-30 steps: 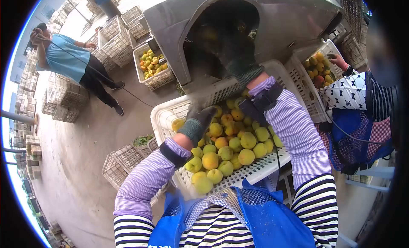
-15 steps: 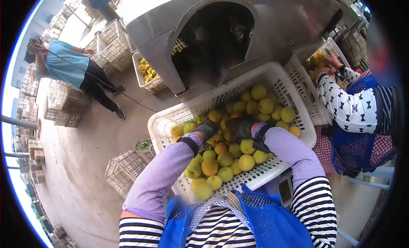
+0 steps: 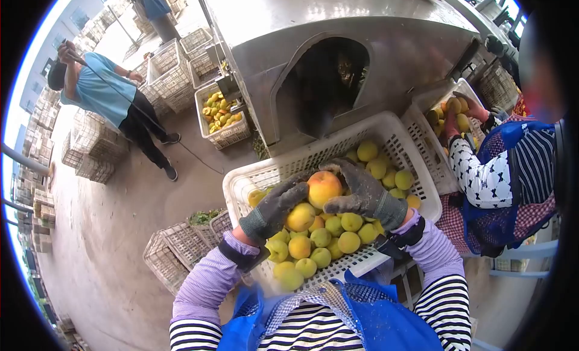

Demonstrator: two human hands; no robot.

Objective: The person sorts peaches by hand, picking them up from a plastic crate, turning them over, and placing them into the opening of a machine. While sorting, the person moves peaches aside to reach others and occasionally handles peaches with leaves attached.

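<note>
right hand, gloved, is curled around a blushed peach above the yellow-green fruit in the white crate; left hand is placed beside a yellow peach, its grip unclear.

Purple-and-white stripes covered the oversleeves; red blushed one yellow fruit; at ten o'clock, a shirt was light blue.

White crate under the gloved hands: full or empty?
Partly full: fruit lies piled inside the crate, with its far wall showing bare above.
</note>
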